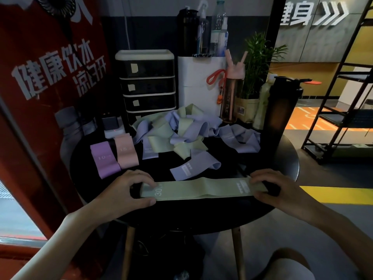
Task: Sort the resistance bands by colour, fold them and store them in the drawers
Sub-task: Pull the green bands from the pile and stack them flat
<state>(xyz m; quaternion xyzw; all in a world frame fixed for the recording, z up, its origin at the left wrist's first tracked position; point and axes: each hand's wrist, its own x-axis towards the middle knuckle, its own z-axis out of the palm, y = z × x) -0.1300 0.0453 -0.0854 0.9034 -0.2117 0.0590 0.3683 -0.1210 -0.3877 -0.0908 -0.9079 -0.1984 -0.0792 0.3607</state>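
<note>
**Band held flat at the near edge of the table**

Pale green band (201,189), marked "30", lies lengthwise along the near rim of the round black table (286,158). The left hand (129,190) pinches the band's left end, fingers curled on top and thumb against the near edge. The right hand (270,188) grips the right end, fingers curled over it; its thumb cannot be made out.

Just behind the green band lies a single lavender band (193,166), loosely looped. Further back is an unsorted heap of lavender and green bands (181,132). To the left, a folded purple band (105,160) and a folded pink band (127,151) lie side by side, touching.

At the back left stands the drawer unit (147,81), all visible drawers closed, each with a pale label. Beside it are a white box (199,85), a pink bottle (232,93) and a tall dark bottle (280,110).
</note>
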